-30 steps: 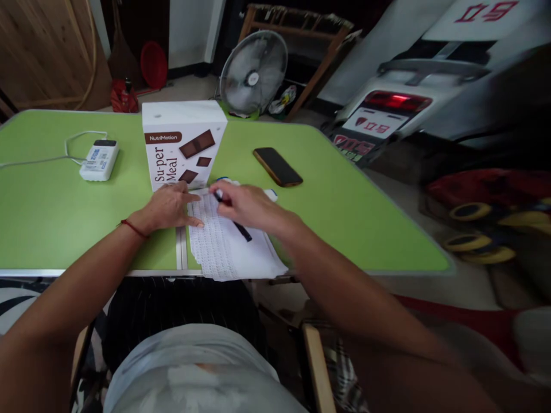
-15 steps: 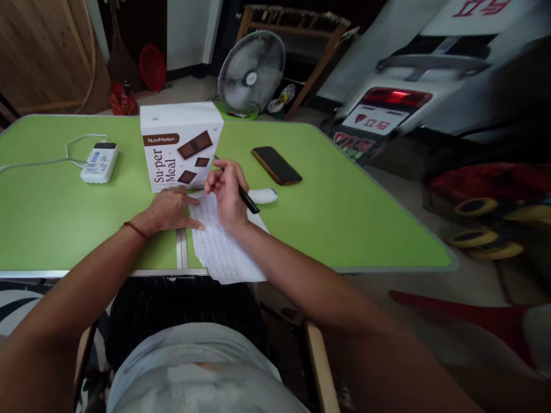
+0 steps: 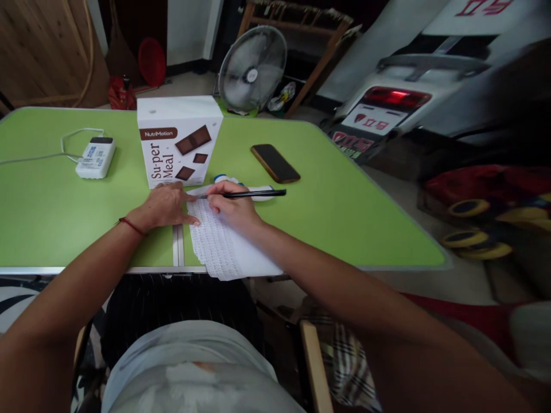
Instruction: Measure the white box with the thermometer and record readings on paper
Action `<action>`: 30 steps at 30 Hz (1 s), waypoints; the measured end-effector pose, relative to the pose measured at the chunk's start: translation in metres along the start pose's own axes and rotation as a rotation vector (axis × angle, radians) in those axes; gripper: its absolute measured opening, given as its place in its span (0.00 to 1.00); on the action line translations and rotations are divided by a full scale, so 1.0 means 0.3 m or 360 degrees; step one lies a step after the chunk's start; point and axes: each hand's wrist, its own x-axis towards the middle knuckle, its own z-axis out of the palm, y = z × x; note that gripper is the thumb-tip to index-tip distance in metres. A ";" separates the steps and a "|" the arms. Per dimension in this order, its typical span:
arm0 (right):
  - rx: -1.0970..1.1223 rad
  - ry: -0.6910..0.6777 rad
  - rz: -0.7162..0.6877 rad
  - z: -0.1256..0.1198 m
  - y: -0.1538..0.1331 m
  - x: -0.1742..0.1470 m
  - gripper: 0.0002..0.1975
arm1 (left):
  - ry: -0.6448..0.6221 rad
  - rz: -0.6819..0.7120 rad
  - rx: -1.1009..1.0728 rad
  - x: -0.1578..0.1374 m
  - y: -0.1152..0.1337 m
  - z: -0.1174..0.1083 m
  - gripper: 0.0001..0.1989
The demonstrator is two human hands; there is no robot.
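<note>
A sheet of white paper (image 3: 224, 252) covered with rows of handwriting lies at the front edge of the green table. My right hand (image 3: 235, 205) is closed around a black pen (image 3: 258, 194), its tip at the upper left part of the sheet. The pen's back end points right. My left hand (image 3: 169, 205) rests at the sheet's left edge, thumb and forefinger apart and touching the paper. Just behind it stands a white NutriMotion box (image 3: 181, 143). A white object with a blue end (image 3: 263, 192) lies partly hidden behind my right hand and the pen.
On the green table (image 3: 327, 223), a phone (image 3: 275, 163) lies right of the box. A white device with a cable (image 3: 96, 158) sits to the left. Beyond the table stand a fan (image 3: 252, 69) and a white scooter (image 3: 387, 109). A chair armrest (image 3: 316, 367) is below.
My right hand has turned, bringing the pen from steeply slanted to nearly level, its tip now on the paper's upper left. More of the sheet shows. My left hand stays in place.
</note>
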 end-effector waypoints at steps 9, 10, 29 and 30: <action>-0.0201 0.0045 0.0189 0.000 0.041 -0.001 0.03 | 0.0067 0.0071 -0.0090 0.004 -0.035 0.022 0.35; -0.0224 0.0093 0.0197 0.004 0.044 0.001 0.02 | 0.0077 0.0078 -0.0106 0.004 -0.034 0.023 0.35; -0.0529 0.0171 -0.0045 0.002 0.072 0.017 0.06 | -0.0164 0.0168 -0.0401 -0.013 -0.031 -0.029 0.21; -0.0536 0.0167 -0.0049 0.002 0.071 0.017 0.06 | -0.0166 0.0163 -0.0410 -0.013 -0.034 -0.028 0.22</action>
